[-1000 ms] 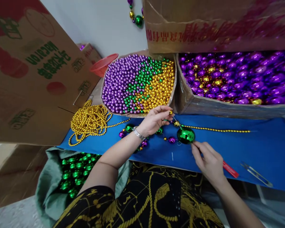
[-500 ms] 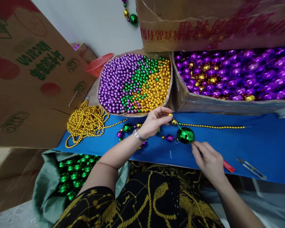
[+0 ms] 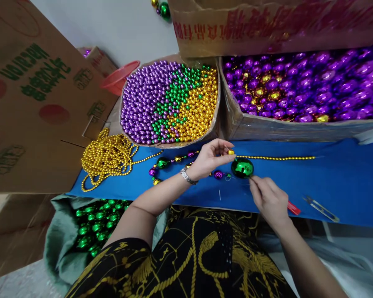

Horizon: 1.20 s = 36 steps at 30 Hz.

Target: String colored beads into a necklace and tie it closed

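Observation:
My left hand (image 3: pixel 209 159) is pinched on a small gold bead (image 3: pixel 230 152) at the end of a string of mixed beads (image 3: pixel 161 163) lying on the blue table cover (image 3: pixel 345 182). My right hand (image 3: pixel 267 198) is closed beside a large green ball (image 3: pixel 242 167), its fingertips touching the ball's right side; what they pinch is too fine to make out. A thin strand of small gold beads (image 3: pixel 276 157) runs right from the ball.
A round box of purple, green and gold beads (image 3: pixel 169 103) stands behind, beside a carton of purple balls (image 3: pixel 301 89). A gold bead pile (image 3: pixel 107 157) lies left. Thread snips (image 3: pixel 321 209) and a red tool (image 3: pixel 294 208) lie right. A sack of green balls (image 3: pixel 95 225) sits below.
My left hand has drawn the gold bead closer to the green ball and the string has shifted a little. My right hand stays at the ball. The camera tilted slightly.

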Motion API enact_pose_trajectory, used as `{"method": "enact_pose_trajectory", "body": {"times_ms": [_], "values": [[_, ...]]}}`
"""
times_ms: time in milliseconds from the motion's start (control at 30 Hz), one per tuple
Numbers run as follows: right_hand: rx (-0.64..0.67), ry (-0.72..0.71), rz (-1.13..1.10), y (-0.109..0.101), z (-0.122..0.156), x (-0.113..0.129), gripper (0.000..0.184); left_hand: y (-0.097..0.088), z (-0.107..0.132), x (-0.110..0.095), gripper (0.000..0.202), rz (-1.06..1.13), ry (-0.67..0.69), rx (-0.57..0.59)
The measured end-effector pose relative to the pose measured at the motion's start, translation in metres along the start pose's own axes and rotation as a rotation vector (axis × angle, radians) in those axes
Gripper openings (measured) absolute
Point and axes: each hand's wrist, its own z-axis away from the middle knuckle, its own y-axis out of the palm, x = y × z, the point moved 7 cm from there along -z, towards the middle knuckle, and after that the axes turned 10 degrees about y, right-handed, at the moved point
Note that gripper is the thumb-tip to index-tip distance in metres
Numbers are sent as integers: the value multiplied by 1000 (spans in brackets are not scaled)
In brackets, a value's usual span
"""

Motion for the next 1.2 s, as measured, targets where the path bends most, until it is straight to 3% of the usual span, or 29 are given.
{"method": "enact_pose_trajectory", "body": {"times_ms": [200, 333, 433, 533, 633, 767, 933, 1067, 1133, 1200], "values": [[-22, 82, 49, 36, 22, -33, 19, 22, 11, 59, 41, 23, -118, 6], [145, 107, 221, 55, 36, -62, 31, 14, 9, 67, 39, -168, -27, 8], [247, 185, 260, 47, 34, -82, 31, 6, 3, 49, 36, -276, 63, 10], [241, 253, 215, 29, 17, -84, 31, 10, -3, 25, 33, -338, 151, 55], [173, 264, 14, 17, -6, -66, 33, 26, -8, 9, 28, -397, 216, 140], [146, 213, -244, 22, -25, -41, 21, 51, -10, -2, 22, -492, 315, 238], [124, 205, -330, 30, -24, -44, 14, 75, -20, -22, 21, -570, 406, 386], [141, 312, -348, 31, -19, -57, 16, 87, -62, -60, 26, -756, 504, 528], [180, 383, -410, 34, -16, -61, 17, 87, -101, -77, 28, -1050, 580, 492], [219, 447, -493, 38, -14, -63, 19, 87, -142, -75, 28, -1409, 543, 541]]}}
